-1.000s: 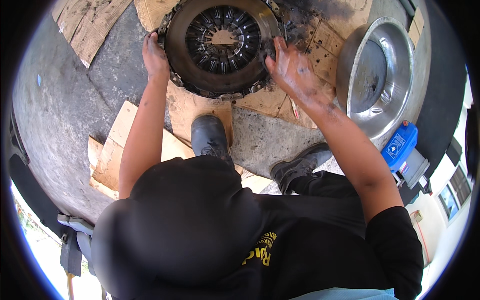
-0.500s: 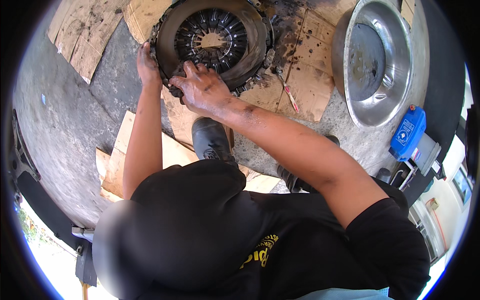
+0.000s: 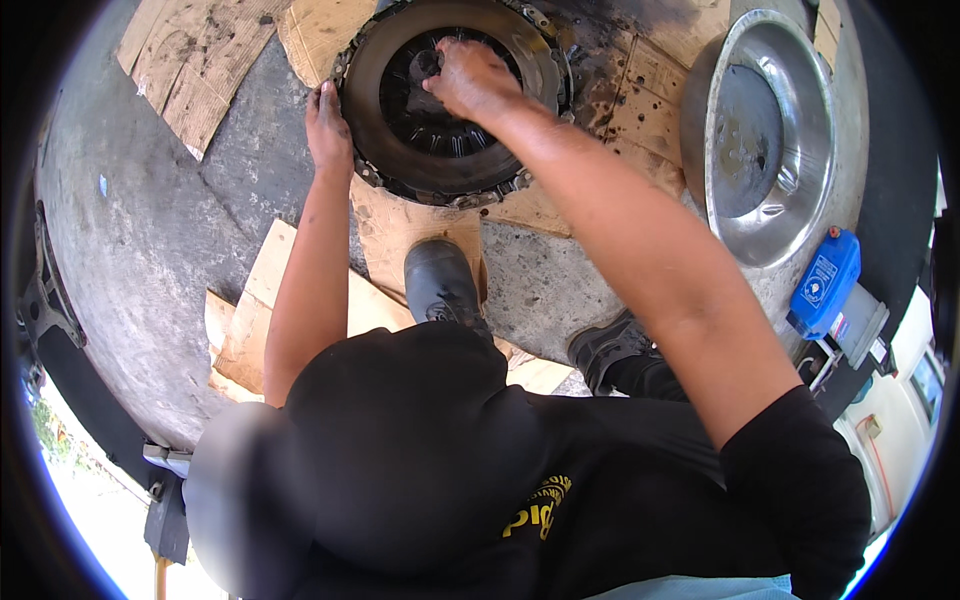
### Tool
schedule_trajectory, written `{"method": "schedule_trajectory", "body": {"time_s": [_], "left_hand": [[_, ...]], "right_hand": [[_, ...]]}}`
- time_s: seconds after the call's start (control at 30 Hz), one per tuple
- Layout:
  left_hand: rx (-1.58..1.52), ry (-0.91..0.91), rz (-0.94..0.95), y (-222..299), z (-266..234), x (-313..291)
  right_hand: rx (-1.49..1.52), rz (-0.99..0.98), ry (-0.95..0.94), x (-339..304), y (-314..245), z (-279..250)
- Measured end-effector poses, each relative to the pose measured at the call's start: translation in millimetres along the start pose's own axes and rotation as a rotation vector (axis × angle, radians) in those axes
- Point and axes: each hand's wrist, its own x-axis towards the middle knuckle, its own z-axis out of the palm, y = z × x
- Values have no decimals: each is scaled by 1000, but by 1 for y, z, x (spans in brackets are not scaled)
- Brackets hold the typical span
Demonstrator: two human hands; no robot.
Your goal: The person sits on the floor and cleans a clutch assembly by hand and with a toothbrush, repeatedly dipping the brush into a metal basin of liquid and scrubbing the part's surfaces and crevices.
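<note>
A round clutch pressure plate [image 3: 400,150] with a broad metal ring and dark radial spring fingers lies over cardboard. On its left edge my left hand [image 3: 328,128] grips the outer rim, fingertips pointing up along it. My right hand [image 3: 478,78] is closed around a dark, dirty rag [image 3: 426,66] and presses it on the spring fingers inside the ring. Part of the plate's right side is covered by my right hand and forearm. The plate's far edge runs up to the top of the picture.
Stained cardboard sheets [image 3: 205,65] lie on the grey concrete floor [image 3: 150,250]. A large steel basin [image 3: 815,150] with dark residue stands at the right. Beside it is a blue-topped container [image 3: 828,280]. My black boot [image 3: 440,280] is close below the plate.
My right hand has moved with the rag from the plate's near left rim up to the spring fingers in the middle. My left hand stays on the left rim. The whole view has shifted slightly.
</note>
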Motion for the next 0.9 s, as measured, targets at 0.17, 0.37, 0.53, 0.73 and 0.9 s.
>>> {"method": "schedule_trajectory", "body": {"time_s": [0.17, 0.37, 0.53, 0.73, 0.9], "left_hand": [[83, 29, 48, -4, -4, 1], [-99, 2, 21, -19, -7, 9], [-7, 14, 99, -20, -12, 5], [-79, 20, -9, -8, -3, 2], [35, 40, 85, -16, -6, 5]], "right_hand": [[227, -176, 157, -33, -26, 59], [-9, -182, -688, -23, -4, -35], [-659, -380, -627, -8, -28, -64], [-168, -591, 50, 12, -30, -11], [-461, -657, 180, 25, 6, -23]]}}
